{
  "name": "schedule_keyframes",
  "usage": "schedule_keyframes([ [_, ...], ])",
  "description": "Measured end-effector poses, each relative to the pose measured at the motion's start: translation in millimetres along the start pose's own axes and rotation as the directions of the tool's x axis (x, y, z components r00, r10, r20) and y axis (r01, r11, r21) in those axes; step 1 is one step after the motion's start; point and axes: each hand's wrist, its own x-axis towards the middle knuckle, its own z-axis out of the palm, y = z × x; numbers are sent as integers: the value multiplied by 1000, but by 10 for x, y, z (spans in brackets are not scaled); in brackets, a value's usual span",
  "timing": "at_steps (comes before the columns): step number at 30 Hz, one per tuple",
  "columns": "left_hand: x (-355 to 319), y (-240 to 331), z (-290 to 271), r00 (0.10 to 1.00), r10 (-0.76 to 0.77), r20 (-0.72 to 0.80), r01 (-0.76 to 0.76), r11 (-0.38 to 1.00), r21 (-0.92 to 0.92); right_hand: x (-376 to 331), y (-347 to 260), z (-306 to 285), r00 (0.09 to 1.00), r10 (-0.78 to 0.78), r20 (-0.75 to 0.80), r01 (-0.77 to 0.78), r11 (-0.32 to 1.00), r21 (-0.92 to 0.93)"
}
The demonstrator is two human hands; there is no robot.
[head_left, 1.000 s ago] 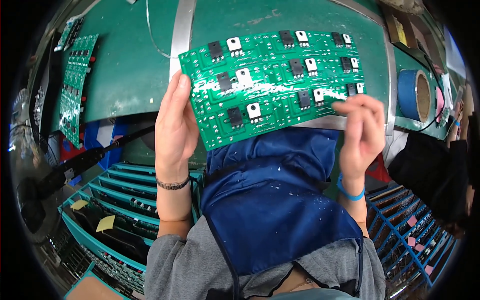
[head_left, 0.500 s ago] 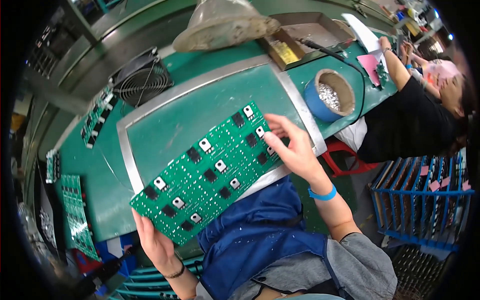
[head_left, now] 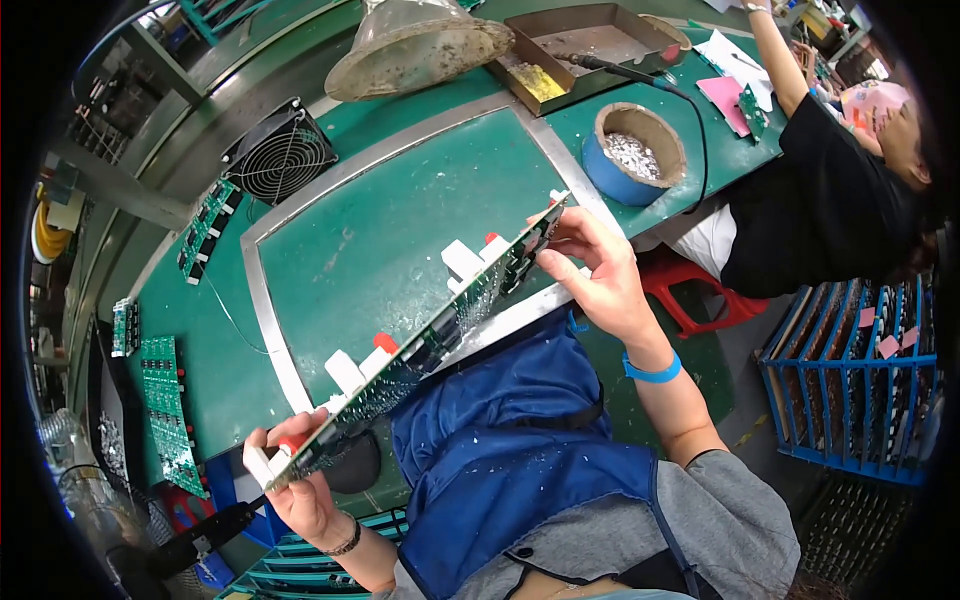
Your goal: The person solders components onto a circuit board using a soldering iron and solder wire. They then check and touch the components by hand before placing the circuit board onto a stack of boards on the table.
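Observation:
A long green circuit board (head_left: pixel 440 328) is held between my two hands, tilted nearly edge-on above the near edge of the workbench. White blocks and red parts stick out from its far side, and dark components show on the side toward me. At its lower left end, my left hand (head_left: pixel 306 508) is closed round the corner beside a white and red part. The upper right end is pinched between the thumb and fingers of my right hand (head_left: pixel 603 283). Beneath the board lies the green bench top (head_left: pixel 400 200) with a metal frame (head_left: pixel 262 300) round it.
A blue tub (head_left: pixel 620 180) of silvery bits stands right, near a soldering iron (head_left: pixel 590 62) and a metal tray (head_left: pixel 600 35). A fan (head_left: pixel 282 160) and more circuit boards (head_left: pixel 168 405) lie left. A lamp-like hood (head_left: pixel 415 50) hangs ahead. A co-worker (head_left: pixel 830 190) sits right, by a blue rack (head_left: pixel 850 380).
The board has turned from nearly face-on to nearly edge-on, bringing its white and red parts into view. Both hands have kept hold. The co-worker's arm has moved away from the white sheet.

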Motion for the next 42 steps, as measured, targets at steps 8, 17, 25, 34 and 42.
schedule_keyframes([
  [8, -148, 181, 140, 994, 108, -33, -99, 974, 202, -115, -91, -27, 995, -96, -22, 97, 993, 71],
  [17, -47, 149, -10, 999, 8, 36, -10, 998, 61, -122, -105, -31, 997, -65, -38, 67, 996, 55],
  [25, 497, -23, 17, 960, 225, 169, -277, 865, 419, 294, 109, -88, 991, -125, -36, 129, 985, 119],
  [34, 462, -181, -90, 994, -17, -105, 50, 946, 322, 679, 165, 72, 993, -99, -68, 87, 983, -163],
  [42, 427, -365, 259, 831, -496, -251, 418, 855, -307, 1205, 0, 54, 998, -27, 56, 41, 959, -280],
])
